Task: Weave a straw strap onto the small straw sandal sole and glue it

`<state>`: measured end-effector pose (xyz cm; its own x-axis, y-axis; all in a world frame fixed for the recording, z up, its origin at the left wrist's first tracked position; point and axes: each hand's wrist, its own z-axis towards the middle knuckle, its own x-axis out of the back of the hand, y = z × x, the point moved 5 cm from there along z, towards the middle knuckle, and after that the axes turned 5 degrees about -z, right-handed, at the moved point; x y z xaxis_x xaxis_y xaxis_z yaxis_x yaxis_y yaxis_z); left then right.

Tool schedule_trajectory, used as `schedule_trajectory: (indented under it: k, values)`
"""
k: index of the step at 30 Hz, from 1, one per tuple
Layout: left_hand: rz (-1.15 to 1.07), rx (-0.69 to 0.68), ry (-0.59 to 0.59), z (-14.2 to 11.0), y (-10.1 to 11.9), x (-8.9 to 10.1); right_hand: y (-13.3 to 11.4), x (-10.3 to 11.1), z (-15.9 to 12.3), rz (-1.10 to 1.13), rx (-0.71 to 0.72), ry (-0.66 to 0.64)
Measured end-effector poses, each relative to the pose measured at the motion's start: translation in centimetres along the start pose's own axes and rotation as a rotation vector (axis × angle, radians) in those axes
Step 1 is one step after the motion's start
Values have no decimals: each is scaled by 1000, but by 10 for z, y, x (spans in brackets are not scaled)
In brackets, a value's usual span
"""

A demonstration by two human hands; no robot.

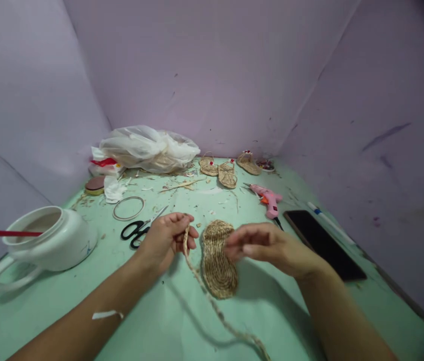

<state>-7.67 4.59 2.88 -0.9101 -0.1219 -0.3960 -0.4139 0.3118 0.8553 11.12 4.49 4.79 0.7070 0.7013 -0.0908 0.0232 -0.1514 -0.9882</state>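
Observation:
Pinched between the thumb and fingers of my left hand (172,233) is the end of a braided straw cord (208,296). The cord runs down and to the right, past the near edge of the view. A woven straw sole (219,265), shaped like a small slipper, lies flat on the table between my hands. Over its right edge hovers my right hand (268,245), fingers loosely curved and thumb apart, slightly blurred, with nothing visible in it. Whether its fingertips touch the sole is hard to make out. Black-handled scissors (137,231) lie beside my left hand, partly behind it.
A pink glue gun (268,198) and a dark phone (323,243) lie to the right. Small straw slippers (227,175) and a plastic bag (148,148) sit along the back wall. At left stand a white pot (65,240) and a metal ring (128,208).

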Motion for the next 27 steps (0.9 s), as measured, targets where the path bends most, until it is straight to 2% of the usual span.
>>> schedule_trajectory:
  k: [2,5,7,10,14,17,19,23,27]
  values:
    - [53,-43,9,-7,-11,-6,11,-14,13,153,-9,101]
    - [238,-204,83,-14,-15,-8,35,-43,26,398,-178,108]
    - [337,-275,77,-17,-16,-10,43,-57,30,518,-208,75]
    - [373,-315,27,-19,-16,-13,47,-62,30,618,-221,83]
    - [264,-270,-55,-20,-15,-13,48,-60,28,707,-279,95]
    - [162,-164,-191,-18,-17,-17,47,-59,27,695,-291,83]
    - [94,-74,-238,-16,-19,-18,45,-53,26,604,-243,155]
    - [32,-36,-117,-8,-15,-8,39,-38,24,423,-155,384]
    - [67,-46,-34,-4,-12,-1,39,-40,24,380,-178,397]
